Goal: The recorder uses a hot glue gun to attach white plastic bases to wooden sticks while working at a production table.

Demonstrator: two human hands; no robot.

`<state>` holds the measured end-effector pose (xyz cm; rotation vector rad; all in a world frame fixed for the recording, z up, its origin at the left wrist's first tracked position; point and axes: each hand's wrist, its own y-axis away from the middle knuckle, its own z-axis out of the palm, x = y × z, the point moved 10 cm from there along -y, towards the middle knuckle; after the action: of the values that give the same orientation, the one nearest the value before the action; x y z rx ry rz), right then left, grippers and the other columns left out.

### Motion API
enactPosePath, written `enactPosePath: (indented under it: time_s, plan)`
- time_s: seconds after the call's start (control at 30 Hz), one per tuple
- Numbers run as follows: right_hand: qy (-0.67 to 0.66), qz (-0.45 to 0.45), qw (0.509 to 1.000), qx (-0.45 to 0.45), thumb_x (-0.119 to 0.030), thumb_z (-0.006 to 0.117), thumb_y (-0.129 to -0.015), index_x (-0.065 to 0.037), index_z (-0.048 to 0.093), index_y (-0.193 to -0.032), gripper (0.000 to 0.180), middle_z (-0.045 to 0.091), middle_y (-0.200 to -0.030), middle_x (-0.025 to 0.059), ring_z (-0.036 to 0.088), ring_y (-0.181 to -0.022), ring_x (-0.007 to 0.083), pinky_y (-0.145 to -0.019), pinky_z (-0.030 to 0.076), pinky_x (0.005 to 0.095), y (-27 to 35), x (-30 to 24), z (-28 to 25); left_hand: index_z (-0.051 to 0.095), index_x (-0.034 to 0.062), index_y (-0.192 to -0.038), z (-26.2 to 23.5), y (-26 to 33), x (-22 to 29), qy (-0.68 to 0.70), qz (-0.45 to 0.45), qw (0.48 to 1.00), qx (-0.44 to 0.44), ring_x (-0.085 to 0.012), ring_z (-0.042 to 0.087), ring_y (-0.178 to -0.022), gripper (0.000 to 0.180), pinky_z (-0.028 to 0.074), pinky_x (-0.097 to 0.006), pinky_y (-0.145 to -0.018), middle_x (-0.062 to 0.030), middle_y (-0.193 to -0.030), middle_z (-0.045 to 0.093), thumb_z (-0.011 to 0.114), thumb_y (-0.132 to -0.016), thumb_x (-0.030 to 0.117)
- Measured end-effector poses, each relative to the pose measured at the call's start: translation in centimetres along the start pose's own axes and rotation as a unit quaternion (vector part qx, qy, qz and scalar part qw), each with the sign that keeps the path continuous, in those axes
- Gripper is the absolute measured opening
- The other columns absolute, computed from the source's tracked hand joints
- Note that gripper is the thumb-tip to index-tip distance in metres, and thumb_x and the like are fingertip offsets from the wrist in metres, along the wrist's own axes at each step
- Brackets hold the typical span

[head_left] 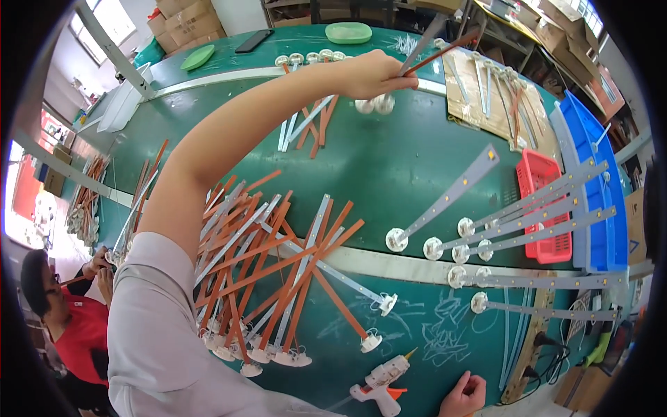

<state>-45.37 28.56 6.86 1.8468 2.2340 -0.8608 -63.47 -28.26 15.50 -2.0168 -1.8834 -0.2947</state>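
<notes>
My left arm reaches across the bench, and my left hand [379, 75] is closed on LED light strips [445, 50], one greyish and one brown, which stick out to the upper right. Blurred round white bases [375, 104] hang just below that hand. At the lower edge my right hand [464, 395] rests with fingers curled, nothing showing in them. Left of it lies a white glue gun [383, 383] with an orange trigger. A large heap of brown and white strips with round white bases [271, 278] lies beside my left arm. Several grey LED strips [451, 194] are laid out at the right.
A red basket [538, 167] and a blue bin [590, 187] stand at the right. Cardboard [500, 104] carries more strips. A power strip [531, 340] with black plugs lies lower right. Green lids [349, 33] and a phone [254, 40] are at the back. A co-worker [76, 326] handles strips at left.
</notes>
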Motion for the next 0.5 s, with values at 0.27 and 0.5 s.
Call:
enactPosePath:
  time_s: [0.27, 0.5]
  plan:
    - [0.011, 0.005, 1.000, -0.002, -0.019, 0.079, -0.088, -0.004, 0.068, -0.081, 0.020, 0.063, -0.067, 0.0104, 0.056, -0.054, 0.0246, -0.053, 0.048, 0.0359, 0.5, 0.2, 0.0, 0.062, 0.0159, -0.116, 6.7, 0.8, -2.8, -0.412, 0.363, 0.832, 0.073, -0.0333, 0.066, -0.111, 0.035, 0.061, -0.038, -0.080, -0.0131, -0.113, 0.065, 0.067, -0.081, 0.015]
    - [0.033, -0.006, 0.999, -0.006, -0.017, 0.078, -0.088, -0.003, 0.068, -0.082, 0.018, 0.062, -0.066, 0.0093, 0.055, -0.053, 0.0222, -0.053, 0.047, 0.0343, 0.3, 0.9, 1.1, 0.060, 0.0179, -0.124, 9.5, 1.9, -5.7, -0.371, 0.415, 0.827, 0.081, -0.0301, 0.063, -0.108, 0.040, 0.061, -0.036, -0.075, -0.0117, -0.112, 0.062, 0.061, -0.085, 0.016]
